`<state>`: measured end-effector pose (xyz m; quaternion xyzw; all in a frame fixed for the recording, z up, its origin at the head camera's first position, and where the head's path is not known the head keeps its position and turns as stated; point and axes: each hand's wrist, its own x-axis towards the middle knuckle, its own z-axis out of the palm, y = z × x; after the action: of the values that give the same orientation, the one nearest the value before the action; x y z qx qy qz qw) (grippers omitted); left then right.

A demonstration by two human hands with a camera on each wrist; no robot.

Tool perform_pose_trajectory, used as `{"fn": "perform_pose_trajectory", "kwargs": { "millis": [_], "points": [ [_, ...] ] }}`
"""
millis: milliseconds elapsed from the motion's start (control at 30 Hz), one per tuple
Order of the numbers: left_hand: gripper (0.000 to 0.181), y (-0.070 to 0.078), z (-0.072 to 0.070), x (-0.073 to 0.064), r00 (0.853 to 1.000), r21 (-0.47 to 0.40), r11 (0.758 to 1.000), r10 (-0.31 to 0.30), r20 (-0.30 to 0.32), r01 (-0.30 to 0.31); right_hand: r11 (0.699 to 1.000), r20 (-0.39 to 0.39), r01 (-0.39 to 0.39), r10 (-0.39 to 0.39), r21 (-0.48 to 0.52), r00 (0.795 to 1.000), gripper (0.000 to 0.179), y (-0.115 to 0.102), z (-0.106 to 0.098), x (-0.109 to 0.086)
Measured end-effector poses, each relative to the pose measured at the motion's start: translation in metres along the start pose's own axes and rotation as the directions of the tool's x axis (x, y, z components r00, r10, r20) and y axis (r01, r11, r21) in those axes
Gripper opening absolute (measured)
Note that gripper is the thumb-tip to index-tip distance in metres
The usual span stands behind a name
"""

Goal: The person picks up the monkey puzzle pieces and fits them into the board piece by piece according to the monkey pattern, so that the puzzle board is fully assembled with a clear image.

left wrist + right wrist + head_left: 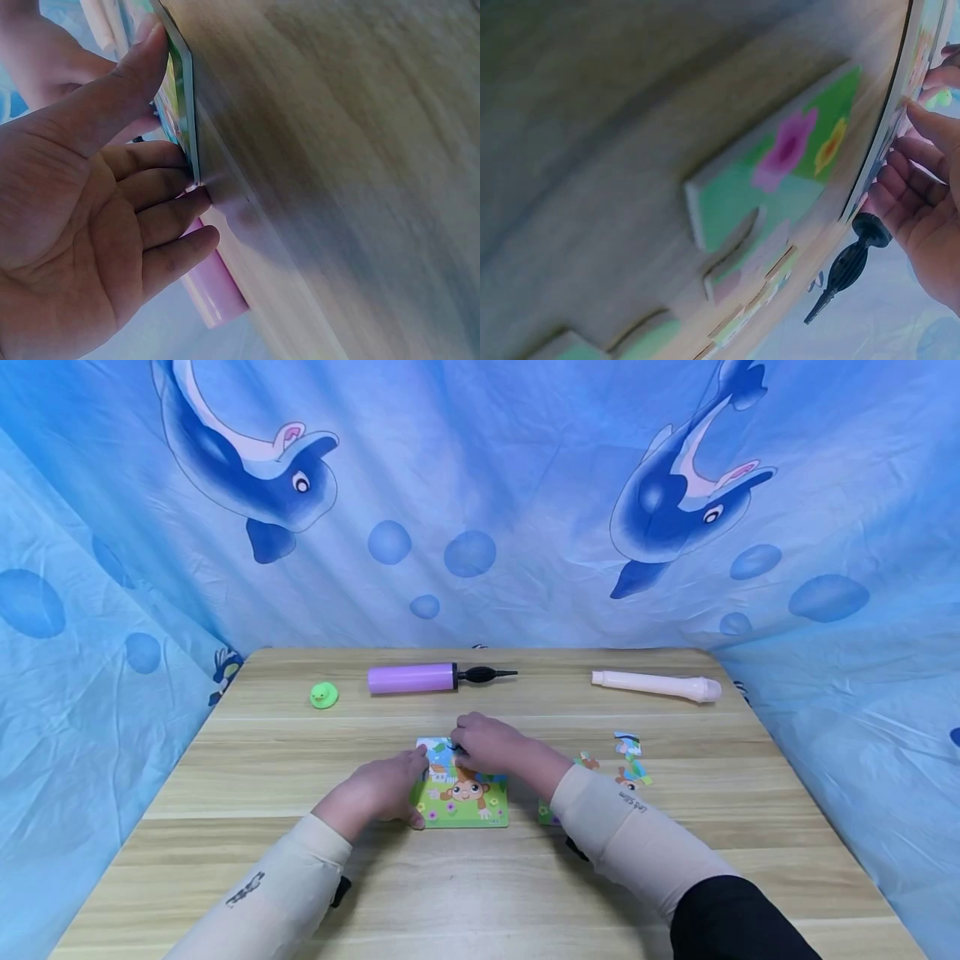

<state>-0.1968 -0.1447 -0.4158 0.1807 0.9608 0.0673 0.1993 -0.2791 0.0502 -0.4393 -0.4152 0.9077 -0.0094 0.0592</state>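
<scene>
A jigsaw puzzle point(450, 810) in a flat tray lies mid-table, showing a monkey on green grass with flowers. My left hand point(386, 783) holds its left side, the thumb by the near corner and the fingertips at the far one. Over the puzzle's upper part, my right hand point(487, 743) has its fingers bent and pinches a small dark-marked jigsaw piece point(455, 747), mostly hidden by the fingertips. In the right wrist view, a loose green jigsaw piece point(787, 154) with a pink flower lies near that wrist.
Several loose jigsaw pieces point(627, 744) lie right of the puzzle, some behind the right forearm. Along the back stand out a green toy duck point(324, 695), a purple hand pump point(412, 678) with a black nozzle, and a pale pink microphone-shaped stick point(656, 684). A blue dolphin curtain point(480, 485) hangs behind.
</scene>
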Motion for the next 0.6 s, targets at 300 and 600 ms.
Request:
{"fn": "perform_pose_trajectory", "kwargs": {
  "millis": [300, 600],
  "points": [
    [0.103, 0.000, 0.001, 0.000, 1.000, 0.007, 1.000, -0.002, -0.005, 0.002, 0.990, -0.015, 0.023, -0.021, 0.140, 1.000, 0.034, 0.016, -0.008, -0.015],
    [0.102, -0.001, 0.002, -0.001, 1.000, -0.009, 1.000, 0.004, -0.009, -0.004, 0.973, -0.042, -0.049, 0.060, 0.225, 0.997, 0.035, 0.049, -0.024, -0.044]
  ]
}}
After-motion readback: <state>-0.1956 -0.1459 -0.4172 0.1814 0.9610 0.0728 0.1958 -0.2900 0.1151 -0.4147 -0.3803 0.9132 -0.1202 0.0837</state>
